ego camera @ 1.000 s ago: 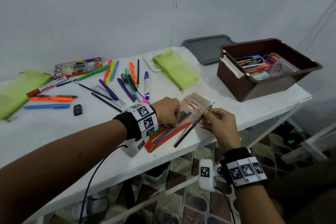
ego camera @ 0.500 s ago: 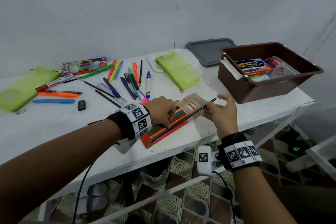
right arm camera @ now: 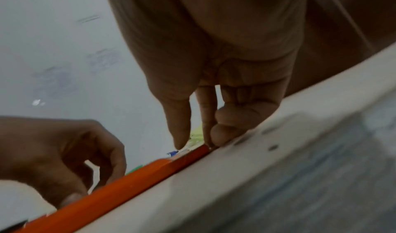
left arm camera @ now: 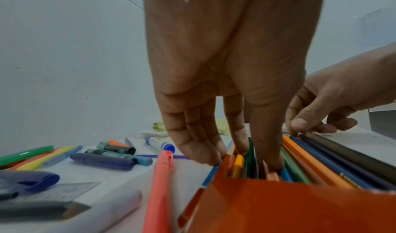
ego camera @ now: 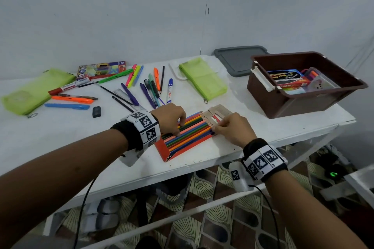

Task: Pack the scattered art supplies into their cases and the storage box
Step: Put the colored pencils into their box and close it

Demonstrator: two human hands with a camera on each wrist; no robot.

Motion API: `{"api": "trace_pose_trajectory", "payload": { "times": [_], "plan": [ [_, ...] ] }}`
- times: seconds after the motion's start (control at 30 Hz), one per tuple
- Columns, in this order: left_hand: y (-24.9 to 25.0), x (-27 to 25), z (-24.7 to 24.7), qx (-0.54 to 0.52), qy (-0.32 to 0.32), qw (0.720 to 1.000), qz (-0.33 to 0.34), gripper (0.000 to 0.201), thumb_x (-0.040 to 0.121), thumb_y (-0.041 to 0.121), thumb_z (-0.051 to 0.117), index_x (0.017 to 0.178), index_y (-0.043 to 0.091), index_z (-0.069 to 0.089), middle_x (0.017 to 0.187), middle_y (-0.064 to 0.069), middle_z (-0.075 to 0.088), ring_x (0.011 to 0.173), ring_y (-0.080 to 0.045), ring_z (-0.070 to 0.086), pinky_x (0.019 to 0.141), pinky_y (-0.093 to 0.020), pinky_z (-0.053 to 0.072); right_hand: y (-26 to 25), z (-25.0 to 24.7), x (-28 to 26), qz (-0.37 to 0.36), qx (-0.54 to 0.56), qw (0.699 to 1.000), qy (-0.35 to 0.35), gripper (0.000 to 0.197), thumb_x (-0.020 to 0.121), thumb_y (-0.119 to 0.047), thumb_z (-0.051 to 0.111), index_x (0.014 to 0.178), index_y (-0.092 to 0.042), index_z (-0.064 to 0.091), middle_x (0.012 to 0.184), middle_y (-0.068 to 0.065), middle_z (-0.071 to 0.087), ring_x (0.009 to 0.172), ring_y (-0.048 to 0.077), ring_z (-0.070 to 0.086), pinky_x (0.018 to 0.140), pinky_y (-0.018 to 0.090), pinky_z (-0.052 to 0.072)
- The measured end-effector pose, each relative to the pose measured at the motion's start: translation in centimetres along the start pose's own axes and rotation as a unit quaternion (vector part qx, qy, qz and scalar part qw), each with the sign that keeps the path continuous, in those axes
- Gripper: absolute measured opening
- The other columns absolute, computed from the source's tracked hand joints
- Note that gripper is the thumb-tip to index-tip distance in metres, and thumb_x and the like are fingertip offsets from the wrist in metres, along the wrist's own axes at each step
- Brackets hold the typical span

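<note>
Evidently only partway: the coloured pencils (ego camera: pixel 190 129) lie in their open orange case (ego camera: pixel 168 151) at the counter's (ego camera: pixel 60 139) near edge — left hand (ego camera: pixel 171 118) pressing them, right hand (ego camera: pixel 232 129) pinching their tips — while pens (ego camera: pixel 141 87) and two green pouches (ego camera: pixel 202 78) wait outside the brown storage box (ego camera: pixel 299 105) at far right.

Pencil ends (ego camera: pixel 172 137) — beneath left fingers (ego camera: pixel 178 125)
</note>
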State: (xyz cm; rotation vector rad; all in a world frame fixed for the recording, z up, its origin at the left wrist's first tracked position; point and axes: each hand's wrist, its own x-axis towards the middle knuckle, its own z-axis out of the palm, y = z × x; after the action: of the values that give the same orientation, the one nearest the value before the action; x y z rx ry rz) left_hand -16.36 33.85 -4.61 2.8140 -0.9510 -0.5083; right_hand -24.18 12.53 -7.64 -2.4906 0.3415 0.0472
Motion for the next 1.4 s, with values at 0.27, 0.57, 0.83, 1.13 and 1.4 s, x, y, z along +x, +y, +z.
{"api": "trace_pose_trajectory", "payload": {
  "times": [0.27,0.57,0.83,1.13,1.4],
  "plan": [
    [-0.1,0.2,0.0,-0.002,0.001,1.0,-0.007,0.034,0.073,0.029,0.084,0.102,0.017,0.069,0.108,-0.004,0.065,0.098,-0.021,0.061,0.08,-0.031,0.05,-1.1,-1.3,0.6,-0.142,-0.099,0.983,-0.067,0.011,0.087,-0.013,0.069,0.092,-0.017,0.078,0.094,-0.001,0.071,0.086,0.014,0.063,0.077,0.025,0.05],
    [-0.9,0.1,-0.1,-0.027,0.003,1.0,0.013,0.036,0.075,0.034,0.081,0.104,0.017,0.068,0.096,0.002,0.061,0.091,-0.017,0.06,0.077,-0.03,0.05,-2.8,-0.8,1.5,-0.197,-0.15,0.964,-0.102,0.007,0.088,-0.016,0.068,0.088,-0.015,0.075,0.09,0.001,0.069,0.081,0.013,0.063,0.079,0.031,0.054],
    [-6.0,-0.6,-2.3,-0.076,0.053,0.995,-0.035,0.024,0.085,0.029,0.071,0.105,0.015,0.07,0.098,-0.001,0.066,0.087,-0.014,0.06,0.075,-0.025,0.046,-10.0,-0.6,6.4,-0.227,-0.11,0.963,-0.093,0.013,0.091,-0.019,0.065,0.091,-0.009,0.073,0.087,-0.001,0.068,0.079,0.013,0.062,0.069,0.021,0.044],
    [-16.7,-2.9,-2.2,-0.016,0.089,0.964,-0.249,0.027,0.083,0.035,0.066,0.11,0.03,0.062,0.116,0.001,0.06,0.111,-0.025,0.052,0.089,-0.036,0.048,-17.7,4.8,15.1,-0.133,-0.092,0.98,-0.118,0.014,0.086,-0.002,0.058,0.091,0.005,0.069,0.088,0.02,0.072,0.08,0.032,0.073,0.07,0.039,0.061],
    [-19.0,-3.1,-1.1,-0.06,0.102,0.97,-0.212,0.043,0.081,0.036,0.072,0.118,0.02,0.06,0.112,-0.004,0.063,0.101,-0.023,0.056,0.076,-0.028,0.038,-19.6,8.3,18.3,-0.07,-0.191,0.978,-0.048,0.018,0.09,-0.005,0.057,0.106,0.001,0.059,0.111,0.019,0.065,0.103,0.035,0.063,0.081,0.037,0.053]
  ]
}}
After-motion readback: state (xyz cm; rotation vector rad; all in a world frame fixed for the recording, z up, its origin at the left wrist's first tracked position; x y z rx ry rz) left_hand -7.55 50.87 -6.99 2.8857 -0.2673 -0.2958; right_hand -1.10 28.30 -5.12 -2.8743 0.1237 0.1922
